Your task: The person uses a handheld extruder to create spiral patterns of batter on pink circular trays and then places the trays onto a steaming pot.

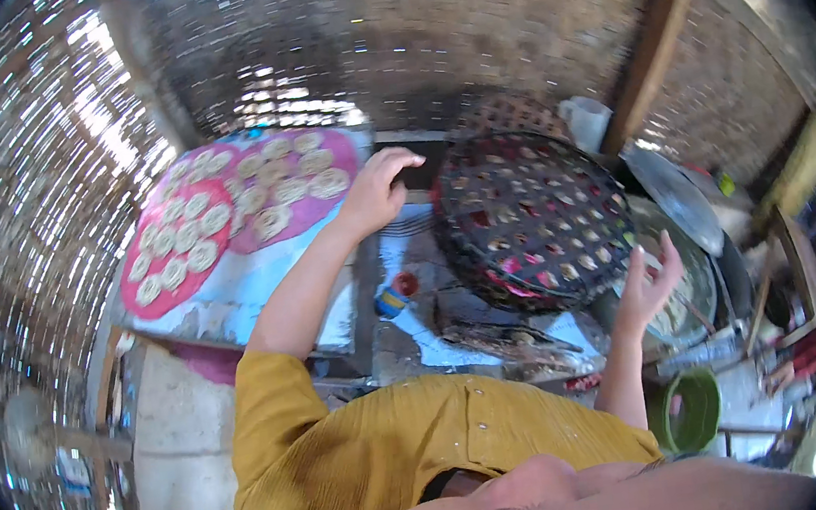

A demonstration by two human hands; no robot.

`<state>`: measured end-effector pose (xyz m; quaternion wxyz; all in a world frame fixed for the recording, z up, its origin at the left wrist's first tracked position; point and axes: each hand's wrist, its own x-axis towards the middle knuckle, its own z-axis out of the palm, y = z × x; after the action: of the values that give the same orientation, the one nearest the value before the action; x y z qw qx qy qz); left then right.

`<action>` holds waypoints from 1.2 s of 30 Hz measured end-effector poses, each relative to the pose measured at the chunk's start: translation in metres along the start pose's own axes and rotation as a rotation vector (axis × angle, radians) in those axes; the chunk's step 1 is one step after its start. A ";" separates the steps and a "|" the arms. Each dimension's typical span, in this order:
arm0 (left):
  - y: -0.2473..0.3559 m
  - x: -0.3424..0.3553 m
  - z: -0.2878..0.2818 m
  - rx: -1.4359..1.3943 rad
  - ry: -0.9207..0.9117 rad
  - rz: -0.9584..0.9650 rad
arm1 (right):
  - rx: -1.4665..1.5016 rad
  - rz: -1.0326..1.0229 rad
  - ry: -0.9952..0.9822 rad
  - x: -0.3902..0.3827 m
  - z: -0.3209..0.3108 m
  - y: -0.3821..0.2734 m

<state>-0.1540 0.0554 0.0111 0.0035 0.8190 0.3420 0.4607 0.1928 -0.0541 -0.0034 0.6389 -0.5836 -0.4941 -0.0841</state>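
My left hand [383,187] is raised between the table on the left and a large round dark lattice tray [534,215]. Its fingers curve loosely with a gap to the thumb, and nothing shows in them. On the other side of the tray, my right hand [651,283] hangs with fingers spread, holding nothing visible. It is near the tray's right rim and partly covers a wide basin [681,309] with pale contents. Pink and red show through the tray's openings. To the left, pale coiled rounds [187,238] lie on pink and red round sheets [168,294].
A grey metal lid [675,192] leans beside the basin, with a white jug [586,122] behind. A green bucket [684,410] stands low on the right. Near the tray are a small red dish [404,284] and a blue-yellow packet [389,302]. A wooden post [655,35] rises at the back.
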 end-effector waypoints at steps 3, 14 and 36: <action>-0.018 -0.006 -0.044 0.154 0.166 -0.196 | 0.244 -0.369 -0.126 -0.020 0.018 -0.044; -0.112 -0.200 -0.270 0.446 0.937 -0.953 | 0.623 -0.181 -0.869 -0.111 0.187 -0.181; -0.130 -0.342 -0.316 1.137 1.056 -1.194 | -0.184 -0.466 -1.341 -0.231 0.608 -0.306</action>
<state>-0.5828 -0.1357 -0.1062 -0.3129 0.0791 0.8288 0.4570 -0.4553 0.2481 -0.0723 0.1110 -0.4406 -0.8831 0.1173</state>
